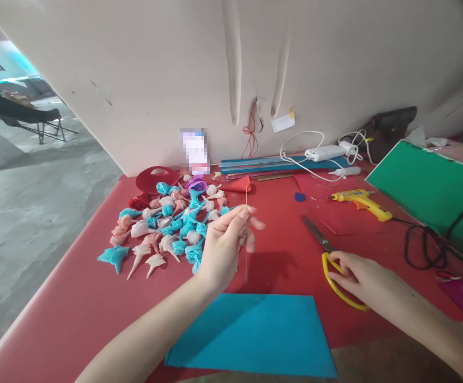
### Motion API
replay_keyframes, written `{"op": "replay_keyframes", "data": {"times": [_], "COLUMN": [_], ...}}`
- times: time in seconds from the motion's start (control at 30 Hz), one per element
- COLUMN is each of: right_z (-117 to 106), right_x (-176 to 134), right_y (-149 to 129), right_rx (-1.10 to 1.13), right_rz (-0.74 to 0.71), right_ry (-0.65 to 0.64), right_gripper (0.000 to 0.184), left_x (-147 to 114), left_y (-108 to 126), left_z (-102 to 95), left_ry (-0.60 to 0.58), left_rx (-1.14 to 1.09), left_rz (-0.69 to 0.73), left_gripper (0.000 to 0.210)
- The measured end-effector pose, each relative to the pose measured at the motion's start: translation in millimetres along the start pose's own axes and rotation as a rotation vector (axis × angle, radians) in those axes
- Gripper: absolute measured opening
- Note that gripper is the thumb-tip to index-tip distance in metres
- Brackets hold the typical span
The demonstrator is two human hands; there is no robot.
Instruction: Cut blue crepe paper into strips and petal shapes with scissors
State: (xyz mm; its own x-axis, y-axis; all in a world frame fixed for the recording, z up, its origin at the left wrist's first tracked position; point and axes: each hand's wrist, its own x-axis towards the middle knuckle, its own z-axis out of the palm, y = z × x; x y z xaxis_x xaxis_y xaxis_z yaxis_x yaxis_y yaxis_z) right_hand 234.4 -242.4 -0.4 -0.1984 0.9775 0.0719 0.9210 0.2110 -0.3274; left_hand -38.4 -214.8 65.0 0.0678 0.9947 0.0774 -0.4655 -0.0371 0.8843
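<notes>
My left hand [227, 239] is raised over the table, thumb and forefinger pinching a thin, pale, upright stick or wire [246, 194]. Its lower end shows faintly below the fingers. At the right, my right hand [354, 276] grips the yellow handles of a pair of scissors [314, 233], whose dark blades point away to the upper left. A blue sheet of paper [263, 335] lies below my hands at the near edge. Left of my left hand are spread many crepe-paper flowers [167, 223] in blue, pink and white, partly hidden by the hand.
A yellow glue gun [361, 203] with a black cord [426, 244] lies right of the scissors. Behind are a white power strip [325, 153], a red bowl [145, 181], a phone [195, 151] against the wall, and a green board [434, 186] on the red table [75, 298].
</notes>
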Motion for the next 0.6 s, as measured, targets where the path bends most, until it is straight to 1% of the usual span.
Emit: {"op": "replay_keyframes", "data": {"times": [0.1,0.17,0.23,0.33,0.5,0.57,0.6], "right_z": [15,20,23,23,19,11,6], "right_x": [-15,-21,-22,-16,-1,2,3], "right_y": [23,28,28,28,30,28,25], "right_rx": [-0.054,-0.090,-0.087,0.004,0.146,0.231,0.344], "right_rz": [0.080,0.134,0.196,0.290,0.386,0.385,0.385], "right_ry": [0.023,0.048,0.045,0.019,-0.013,-0.012,-0.009], "right_gripper": [0.028,0.037,0.040,0.041,0.054,0.050,0.045], "left_x": [4,5,5,3,-1,-2,-2], "left_y": [-4,-7,-8,-11,-16,-16,-15], "left_z": [-0.9,-0.6,-0.1,0.6,1.6,1.9,2.0], "left_ry": [0.003,0.001,-0.005,-0.039,-0.138,-0.159,-0.165], "left_rx": [0.035,0.053,0.066,0.073,0.058,0.045,0.039], "left_rz": [-0.078,-0.123,-0.166,-0.216,-0.256,-0.261,-0.259], "left_gripper": [0.023,0.023,0.022,0.022,0.022,0.022,0.021]}}
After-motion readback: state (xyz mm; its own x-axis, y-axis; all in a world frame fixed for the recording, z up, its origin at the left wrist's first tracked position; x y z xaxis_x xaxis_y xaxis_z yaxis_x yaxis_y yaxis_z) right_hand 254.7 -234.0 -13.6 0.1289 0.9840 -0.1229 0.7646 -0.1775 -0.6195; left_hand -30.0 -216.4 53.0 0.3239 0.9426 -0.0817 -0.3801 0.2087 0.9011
